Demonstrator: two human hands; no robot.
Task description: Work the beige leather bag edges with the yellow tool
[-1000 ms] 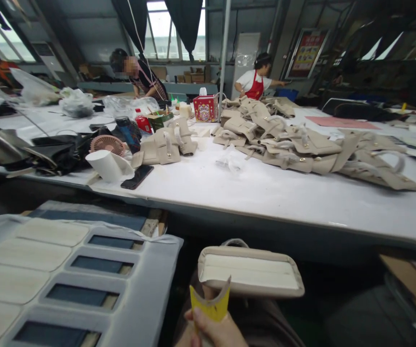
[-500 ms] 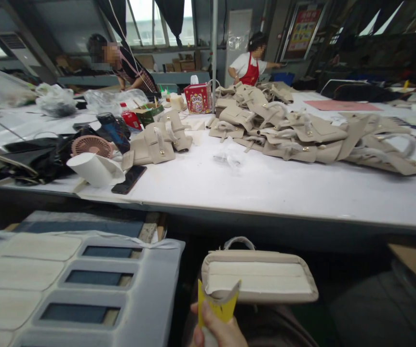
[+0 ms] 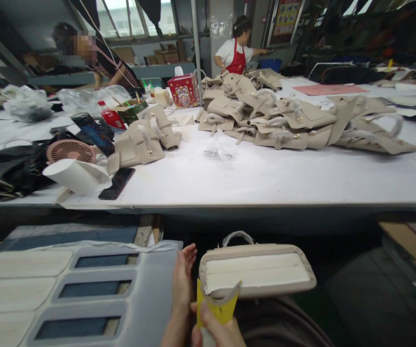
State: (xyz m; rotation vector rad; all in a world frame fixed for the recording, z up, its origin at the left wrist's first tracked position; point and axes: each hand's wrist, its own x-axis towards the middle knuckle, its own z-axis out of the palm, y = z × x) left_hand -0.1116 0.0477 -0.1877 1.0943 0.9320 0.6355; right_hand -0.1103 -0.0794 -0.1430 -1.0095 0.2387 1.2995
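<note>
My right hand is closed around a yellow scraper with a curved, notched edge and a pale lower part. Right behind the scraper, a beige handbag lies at my lap with its whitish, long base panel facing me and its wrapped handle at the far side. The scraper overlaps the bag's near left corner; whether they touch I cannot tell. Just left of the bag, my left hand is raised with its fingers stretched out and nothing in it.
At left, a grey frame with cut-out slots carries cream panels. Across the white table lie piles of beige bags, a phone, a white roll and a pink fan. Two people work behind it.
My left hand has come into view beside the bag's left end. The camera view has turned slightly right. My right hand still holds the yellow scraper.
</note>
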